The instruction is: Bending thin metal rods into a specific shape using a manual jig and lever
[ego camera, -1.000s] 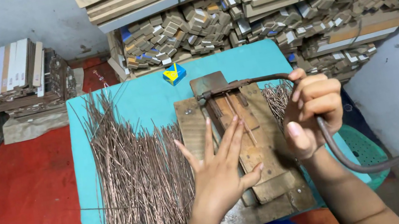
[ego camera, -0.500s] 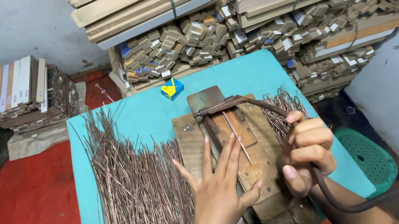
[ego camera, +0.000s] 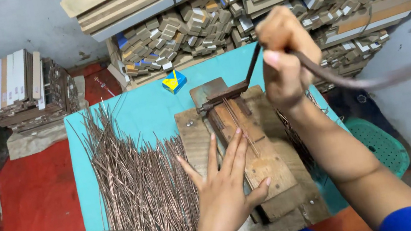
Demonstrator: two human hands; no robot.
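At two o'clock above the turquoise surface point(ego camera: 149, 114), the right hand point(ego camera: 285, 56) has its grip pressed tight round the raised curved metal lever point(ego camera: 357, 80). Left hand point(ego camera: 226, 185), fingers spread, lies flat on the wooden cutting block point(ego camera: 258, 157); thin copper rods point(ego camera: 141, 200) are heaped at nine o'clock.

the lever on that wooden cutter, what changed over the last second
The right hand has swung the lever handle up from low beside the wooden cutter block to well above it, gripping it throughout. The left hand stayed flat on the block, fingers by the thin rods lying on it. The pile of copper-coloured rods and the blue and yellow box did not move.
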